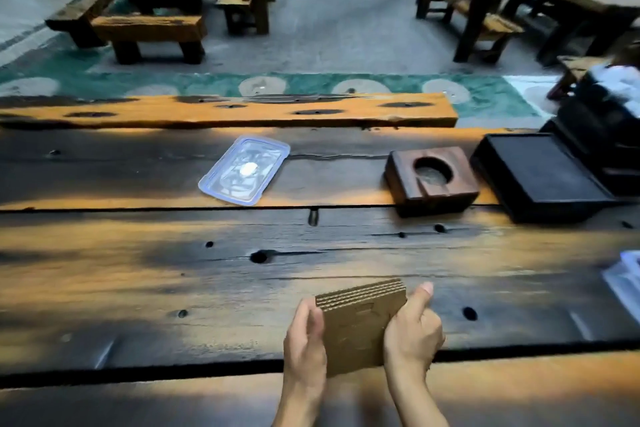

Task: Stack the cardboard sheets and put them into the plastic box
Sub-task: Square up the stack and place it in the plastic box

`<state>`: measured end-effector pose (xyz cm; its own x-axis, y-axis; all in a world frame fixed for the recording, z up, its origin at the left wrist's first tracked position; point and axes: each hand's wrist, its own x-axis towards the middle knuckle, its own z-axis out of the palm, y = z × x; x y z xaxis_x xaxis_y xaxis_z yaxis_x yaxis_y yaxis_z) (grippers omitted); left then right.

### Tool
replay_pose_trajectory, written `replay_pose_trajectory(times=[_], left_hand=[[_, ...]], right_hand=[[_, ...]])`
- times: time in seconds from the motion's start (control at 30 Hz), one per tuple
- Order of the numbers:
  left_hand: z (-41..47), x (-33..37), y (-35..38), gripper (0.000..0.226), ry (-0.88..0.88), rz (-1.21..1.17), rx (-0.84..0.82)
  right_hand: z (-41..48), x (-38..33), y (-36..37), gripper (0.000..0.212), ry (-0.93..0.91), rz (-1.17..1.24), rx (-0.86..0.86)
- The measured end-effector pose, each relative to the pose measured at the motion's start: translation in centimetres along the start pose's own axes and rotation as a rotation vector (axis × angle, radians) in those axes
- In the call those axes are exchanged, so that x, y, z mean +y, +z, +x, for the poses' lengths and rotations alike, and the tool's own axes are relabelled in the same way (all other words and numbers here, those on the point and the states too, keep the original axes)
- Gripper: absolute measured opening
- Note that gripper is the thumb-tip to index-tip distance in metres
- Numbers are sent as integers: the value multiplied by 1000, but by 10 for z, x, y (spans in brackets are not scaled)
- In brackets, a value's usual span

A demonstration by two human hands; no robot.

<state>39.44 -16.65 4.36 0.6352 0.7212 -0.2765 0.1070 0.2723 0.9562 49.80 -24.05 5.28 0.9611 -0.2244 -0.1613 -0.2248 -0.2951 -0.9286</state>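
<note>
A stack of brown corrugated cardboard sheets [360, 322] is held between both hands just above the near part of the wooden table [138, 270]. My left hand [304, 347] grips its left edge and my right hand [412, 333] grips its right edge, thumb raised. The sheets are squared up, their fluted far edge showing. A clear plastic lid with a blue rim [244, 170] lies flat farther back on the table, left of centre. At the right edge of the view a clear plastic thing [627, 284] is partly cut off; I cannot tell whether it is the box.
A dark wooden block with a round hollow [433, 177] sits at the back right, beside a black tray [540, 173]. A wooden bench [225, 111] runs along the far side of the table. More benches and tables stand beyond.
</note>
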Motion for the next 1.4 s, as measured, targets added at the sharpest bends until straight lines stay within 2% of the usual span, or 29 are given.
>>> replay_pose_trajectory(times=[0.03,0.1,0.2,0.27,0.37,0.4,0.5,0.6,0.7,0.8,0.87,0.93,1.0,1.2,1.4], left_hand=[[-23,4,2,80,59,57,-50],[-66,16,8,43,171,204,-93],[-111,33,16,28,318,306,-132],[-123,42,16,29,342,298,-124],[-157,55,10,49,285,269,-194],[-172,54,6,52,256,248,-222],[-212,46,1,42,200,232,-233],[-229,40,7,40,157,234,-205],[-240,40,22,46,108,246,-268],[-249,44,38,48,101,290,-383],[-252,50,50,48,78,358,-542],[-257,54,64,50,5,376,-702],[-267,54,82,50,-34,379,-774],[-310,48,167,36,42,474,-770],[-346,39,258,35,2,432,-768]], right_hand=[[-3,-3,-21,87,35,1,36],[-14,-10,-58,87,78,3,111],[-38,-18,-113,92,155,-15,124],[-50,-24,-138,99,211,-63,22],[-77,-33,-190,104,162,-148,-90],[-90,-33,-206,96,116,-161,-101],[-131,-23,-245,58,-48,-139,-104],[-151,-15,-275,54,-97,-158,-100],[-152,-10,-303,45,-117,-239,-115],[-147,-6,-327,30,-100,-232,-37],[-145,-3,-342,22,-62,-192,64],[-141,2,-357,22,-31,-160,136],[-133,9,-374,24,-6,-163,139],[-83,29,-448,26,22,-188,112],[-24,37,-534,35,-18,-228,54]])
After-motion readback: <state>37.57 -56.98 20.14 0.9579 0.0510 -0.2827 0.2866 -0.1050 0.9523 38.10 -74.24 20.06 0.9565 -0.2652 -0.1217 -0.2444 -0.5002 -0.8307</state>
